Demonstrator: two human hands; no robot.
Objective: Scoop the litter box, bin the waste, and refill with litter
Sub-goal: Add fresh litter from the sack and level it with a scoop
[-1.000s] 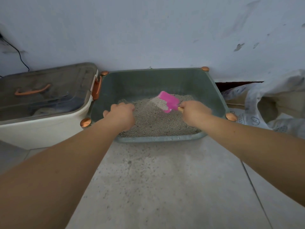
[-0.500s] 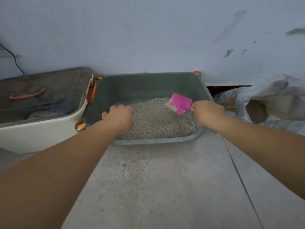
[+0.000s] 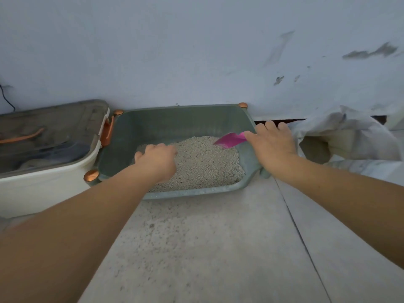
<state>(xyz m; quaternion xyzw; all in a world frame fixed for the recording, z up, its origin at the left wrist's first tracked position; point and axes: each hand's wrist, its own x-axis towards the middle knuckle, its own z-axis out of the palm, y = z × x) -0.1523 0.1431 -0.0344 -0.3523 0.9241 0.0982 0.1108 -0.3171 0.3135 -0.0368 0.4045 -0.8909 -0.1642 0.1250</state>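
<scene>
Green litter box (image 3: 175, 123) sat on the floor (image 3: 218, 248) against the wall, grey litter (image 3: 203, 162) heaped toward its near-right half. Left hand (image 3: 156, 159) rested curled over the litter at the near-left of the box, fingers drawn together; couldn't tell if it gripped anything. Likely bracing the box, or feeling for clumps. Right hand (image 3: 272, 143) hovered over the right rim, fingers spread but thumb and forefinger pinched on the handle of the pink scoop (image 3: 230, 139). Scoop blade was tilted, low edge just above the litter near the far-right corner and apparently empty. Looked like a light grip for sifting, not digging. White sack (image 3: 341, 136) lay open just right of the box, probably the refill or the waste bag. Lidded cream bin (image 3: 43, 171) stood touching the box's left side. Judged: scooping step, refill not done.
</scene>
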